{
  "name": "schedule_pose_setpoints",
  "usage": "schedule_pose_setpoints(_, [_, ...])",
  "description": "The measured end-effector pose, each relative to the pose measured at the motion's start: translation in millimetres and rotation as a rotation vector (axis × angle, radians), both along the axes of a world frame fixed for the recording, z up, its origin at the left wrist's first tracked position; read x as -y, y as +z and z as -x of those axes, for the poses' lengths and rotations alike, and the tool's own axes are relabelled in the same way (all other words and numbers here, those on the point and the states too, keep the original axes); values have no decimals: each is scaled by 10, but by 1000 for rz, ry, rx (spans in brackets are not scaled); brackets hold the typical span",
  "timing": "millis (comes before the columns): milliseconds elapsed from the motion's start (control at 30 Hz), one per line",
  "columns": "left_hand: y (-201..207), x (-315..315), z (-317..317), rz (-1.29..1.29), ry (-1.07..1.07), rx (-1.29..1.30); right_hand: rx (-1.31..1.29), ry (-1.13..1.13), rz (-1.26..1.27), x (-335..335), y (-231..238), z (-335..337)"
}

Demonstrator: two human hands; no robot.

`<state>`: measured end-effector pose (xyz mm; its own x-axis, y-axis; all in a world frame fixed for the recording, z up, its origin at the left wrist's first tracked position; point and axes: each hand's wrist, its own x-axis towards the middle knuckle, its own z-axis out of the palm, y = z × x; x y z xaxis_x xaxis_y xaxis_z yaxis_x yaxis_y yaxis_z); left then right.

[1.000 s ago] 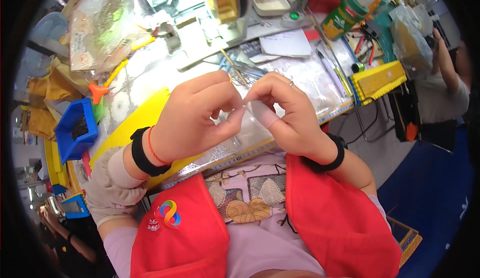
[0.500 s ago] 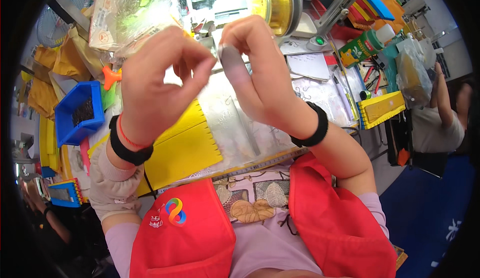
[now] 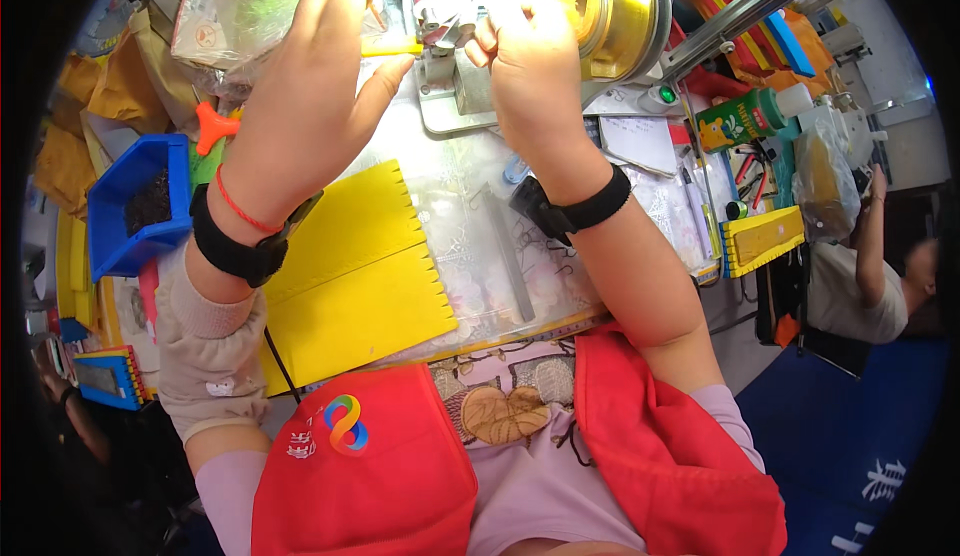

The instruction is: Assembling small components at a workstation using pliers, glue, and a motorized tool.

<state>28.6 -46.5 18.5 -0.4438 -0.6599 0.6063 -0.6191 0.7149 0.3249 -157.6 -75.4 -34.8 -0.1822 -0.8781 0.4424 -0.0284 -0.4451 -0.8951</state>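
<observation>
Working at the far metal device (image 3: 468, 94) seemed the step: left hand (image 3: 305, 91) spread, right hand (image 3: 540, 81) curled, its grasp indiscernible; precise positioning seemed called for next.

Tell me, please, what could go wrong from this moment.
The right hand is close to the metal machine, so a finger might get pinched if something moves. The left hand has its wrist near the blue bin; a bump could spill the dark pieces inside. The yellow board lies near the edge of the table and might slide off.
</observation>
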Motion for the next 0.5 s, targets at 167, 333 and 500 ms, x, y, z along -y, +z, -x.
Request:
schedule_pose_setpoints(167, [-17,42,-20,-30,75,137,259,237,-60,33,5,58])
schedule_pose_setpoints(333, [-206,145,-22,216,140,255,-916,-290,605,-8,-63,210])
schedule_pose_setpoints(500, [-384,95,-7,125,364,535,-893,-296,621,-3,-84,183])
